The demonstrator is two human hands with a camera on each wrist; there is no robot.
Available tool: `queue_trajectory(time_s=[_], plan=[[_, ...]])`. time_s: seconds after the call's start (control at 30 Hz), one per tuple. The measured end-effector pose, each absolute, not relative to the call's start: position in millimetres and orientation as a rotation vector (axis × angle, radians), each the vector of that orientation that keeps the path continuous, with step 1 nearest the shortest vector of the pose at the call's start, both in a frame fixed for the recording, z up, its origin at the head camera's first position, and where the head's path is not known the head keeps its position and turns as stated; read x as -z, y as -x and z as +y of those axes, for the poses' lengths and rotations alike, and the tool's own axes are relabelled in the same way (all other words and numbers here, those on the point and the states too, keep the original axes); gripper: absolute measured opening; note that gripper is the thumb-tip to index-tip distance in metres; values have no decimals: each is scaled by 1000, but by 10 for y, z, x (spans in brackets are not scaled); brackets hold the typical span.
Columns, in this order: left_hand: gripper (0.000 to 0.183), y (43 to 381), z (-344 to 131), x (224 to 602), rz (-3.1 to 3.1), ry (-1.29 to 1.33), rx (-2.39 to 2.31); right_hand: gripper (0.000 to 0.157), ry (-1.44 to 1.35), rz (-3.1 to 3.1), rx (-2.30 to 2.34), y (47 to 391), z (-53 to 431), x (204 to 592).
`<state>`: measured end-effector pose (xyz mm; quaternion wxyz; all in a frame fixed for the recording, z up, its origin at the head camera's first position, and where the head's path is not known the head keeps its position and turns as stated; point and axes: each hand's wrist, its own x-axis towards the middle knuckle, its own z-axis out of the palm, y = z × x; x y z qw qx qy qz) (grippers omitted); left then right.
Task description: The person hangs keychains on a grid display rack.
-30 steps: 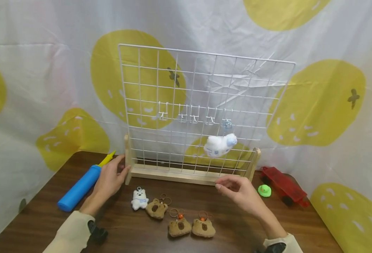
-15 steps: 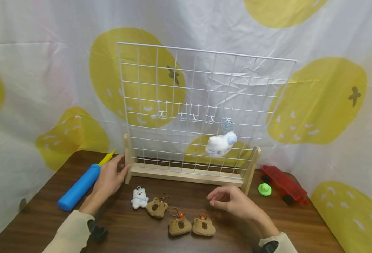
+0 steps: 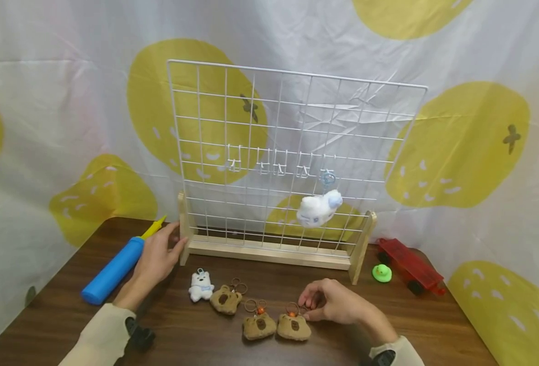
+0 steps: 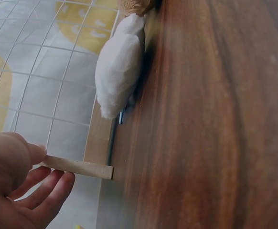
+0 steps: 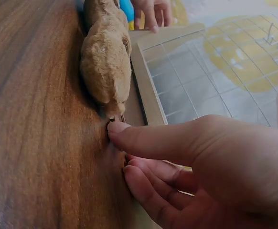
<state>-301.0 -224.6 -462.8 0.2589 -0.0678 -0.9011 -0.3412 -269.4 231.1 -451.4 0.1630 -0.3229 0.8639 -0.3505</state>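
Note:
My left hand (image 3: 157, 256) grips the left wooden upright (image 3: 184, 229) of a white wire grid rack (image 3: 274, 119), thumb and fingers on either side of it in the left wrist view. At the metal ring of the rightmost brown plush bear keychain (image 3: 293, 328) is my right hand (image 3: 335, 302). Its thumb touches the ring in the right wrist view, the fingertips close by with a gap from the thumb. Two more brown bear keychains (image 3: 259, 326) and a small white bear keychain (image 3: 201, 286) lie to the left. A white plush keychain (image 3: 319, 209) hangs from the rack's rightmost hook.
Several white wire hooks (image 3: 280, 169) hang in a row on the grid. A blue pump (image 3: 114, 269) with a yellow nozzle lies beside my left hand. Right of the rack are a green rubber duck (image 3: 382, 273) and a red toy skateboard (image 3: 410, 265). A patterned curtain hangs behind.
My right hand has moved from the rack's base down and left to the rightmost bear keychain's ring. The hanging plush swings slightly. My left hand keeps its hold on the upright.

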Motion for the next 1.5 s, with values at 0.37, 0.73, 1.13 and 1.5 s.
queue_trajectory(time_s=[0.37, 0.73, 1.13, 1.5], plan=[[43, 3008, -2252, 4649, -2455, 175, 910, 19, 952, 2473, 936, 2682, 2284, 4508], [45, 3017, -2235, 4644, -2446, 192, 916, 34, 1102, 2396, 939, 2662, 2308, 4513], [45, 3017, -2253, 4674, -2429, 206, 911, 12, 1082, 2483, 862, 2637, 2284, 4471], [43, 3017, -2247, 4669, -2458, 204, 910, 11, 998, 2465, 1020, 2724, 2354, 4524]])
